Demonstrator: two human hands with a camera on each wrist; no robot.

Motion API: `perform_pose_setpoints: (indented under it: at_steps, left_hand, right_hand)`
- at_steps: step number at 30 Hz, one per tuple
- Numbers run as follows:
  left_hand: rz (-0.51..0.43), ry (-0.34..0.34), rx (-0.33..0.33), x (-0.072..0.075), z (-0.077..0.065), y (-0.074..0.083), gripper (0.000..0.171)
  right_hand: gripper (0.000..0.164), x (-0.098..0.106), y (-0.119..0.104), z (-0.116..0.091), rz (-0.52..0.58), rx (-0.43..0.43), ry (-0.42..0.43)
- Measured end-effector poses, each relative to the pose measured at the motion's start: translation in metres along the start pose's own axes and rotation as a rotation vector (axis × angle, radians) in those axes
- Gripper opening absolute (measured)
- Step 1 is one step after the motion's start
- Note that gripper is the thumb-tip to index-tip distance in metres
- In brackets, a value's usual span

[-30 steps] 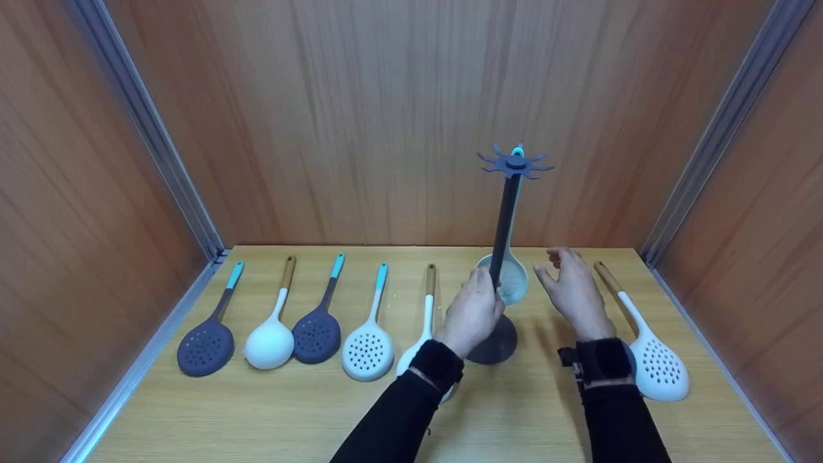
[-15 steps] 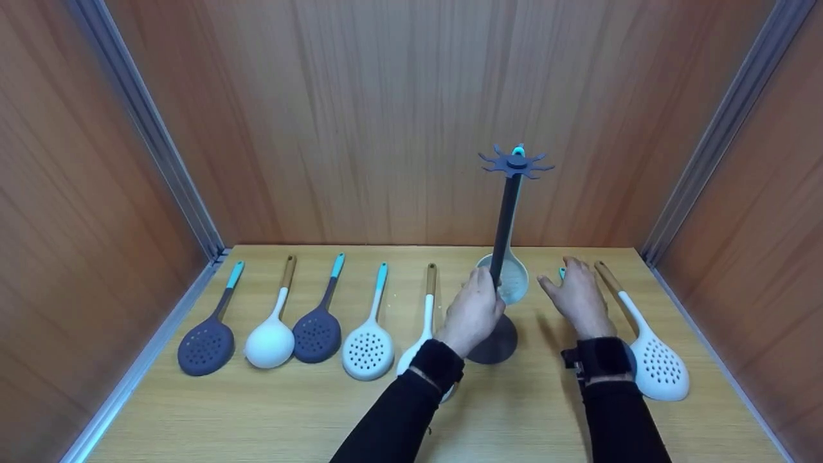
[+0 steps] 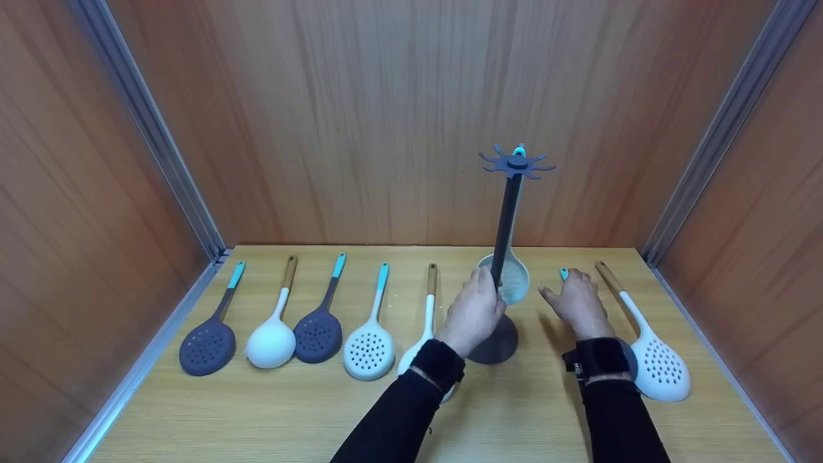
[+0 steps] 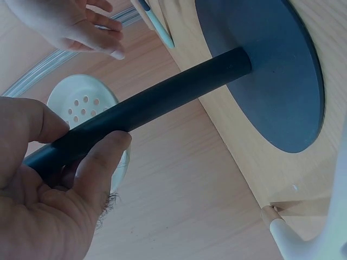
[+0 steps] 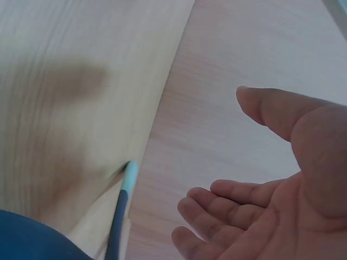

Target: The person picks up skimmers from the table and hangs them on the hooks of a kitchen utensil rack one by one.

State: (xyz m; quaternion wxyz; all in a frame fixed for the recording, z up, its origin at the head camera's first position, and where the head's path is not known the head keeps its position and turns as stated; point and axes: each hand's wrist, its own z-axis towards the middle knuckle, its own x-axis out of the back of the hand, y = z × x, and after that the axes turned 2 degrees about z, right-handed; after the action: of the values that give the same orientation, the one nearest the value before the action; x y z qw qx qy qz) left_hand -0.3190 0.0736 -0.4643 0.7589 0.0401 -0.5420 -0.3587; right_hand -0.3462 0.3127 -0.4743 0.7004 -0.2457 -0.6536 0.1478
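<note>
My left hand [image 3: 472, 314] grips the black pole [image 3: 506, 225] of an upright utensil stand, fingers and thumb wrapped round it above the round base [image 4: 276, 81]. A pale skimmer [image 3: 514, 283] with a turquoise handle end hangs from the stand's hooked top [image 3: 516, 163], behind the pole. To the right, my right hand [image 3: 577, 305] is held with thumb spread and fingers loosely bent, holding nothing. Beneath it lies a dark blue utensil [image 5: 116, 227] with a turquoise handle tip; in the head view the hand and wrist hide most of it.
Left of the stand lie a dark blue skimmer [image 3: 207, 347], a white ladle [image 3: 270, 344], another dark skimmer [image 3: 318, 335] and a white skimmer [image 3: 368, 350]. My left arm partly covers a wooden-handled white utensil [image 3: 429, 315]. At right is a white slotted turner [image 3: 661, 366]. Wooden walls enclose the table.
My right hand has come down and slightly toward me, uncovering the turquoise handle tip of the dark blue utensil. The left hand stays on the pole and the stand has not moved.
</note>
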Motion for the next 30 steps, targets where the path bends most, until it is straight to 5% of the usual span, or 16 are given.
perform_pose_setpoints:
  at_steps: [11, 19, 30]
  left_hand:
    - [-0.006, -0.025, 0.035, 0.000, 0.002, 0.000, 0.026]
    - [-0.004, 0.051, -0.037, -0.002, 0.000, -0.001, 0.021]
    - [-0.024, 0.013, -0.007, -0.001, 0.000, -0.001, 0.022]
  right_hand:
    - [0.089, -0.005, 0.010, 0.001, -0.027, -0.074, -0.051]
    - [0.092, -0.007, 0.016, 0.000, -0.044, -0.104, -0.087]
    - [0.091, -0.008, 0.018, 0.001, -0.053, -0.152, -0.147]
